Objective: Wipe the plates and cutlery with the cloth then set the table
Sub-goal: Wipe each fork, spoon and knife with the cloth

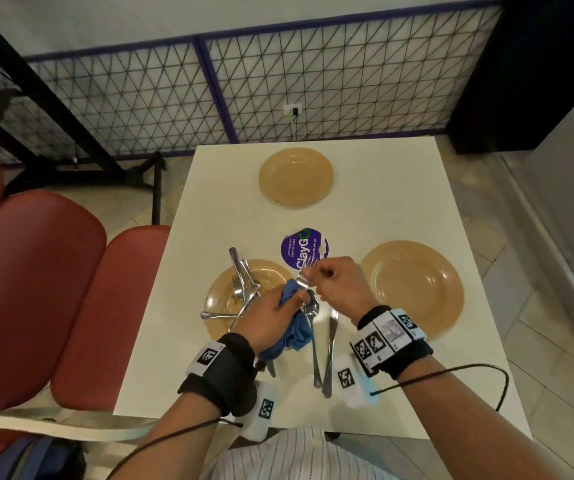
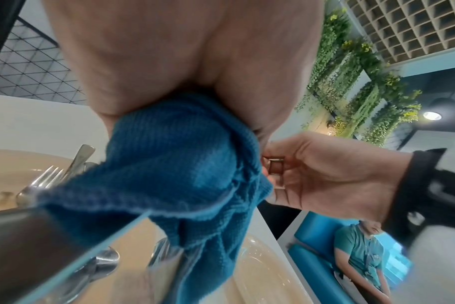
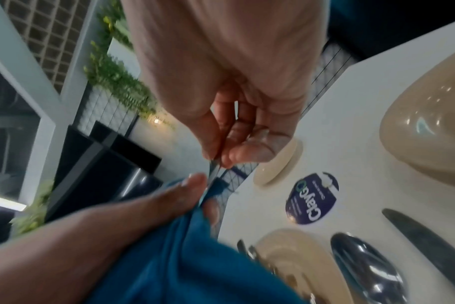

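Note:
My left hand (image 1: 278, 315) grips a bunched blue cloth (image 1: 296, 329), which is wrapped round the handle of a metal fork (image 1: 303, 273). My right hand (image 1: 330, 284) pinches that fork near its tines, above the table between the plates. The wrist views show the cloth (image 2: 174, 164) under my left palm and the fork (image 3: 213, 171) between my right fingertips. A tan plate (image 1: 271, 268) at the left holds several forks and knives (image 1: 244, 289). A spoon (image 1: 314, 341) and a knife (image 1: 330, 351) lie side by side on the white table (image 1: 399, 393).
Two more tan plates stand on the table, one to the right (image 1: 413, 289) and one at the far side (image 1: 296, 176). A purple round sticker (image 1: 296, 247) marks the table's middle. Red seats (image 1: 53, 289) line the left side, and a wire fence (image 1: 313, 91) stands behind.

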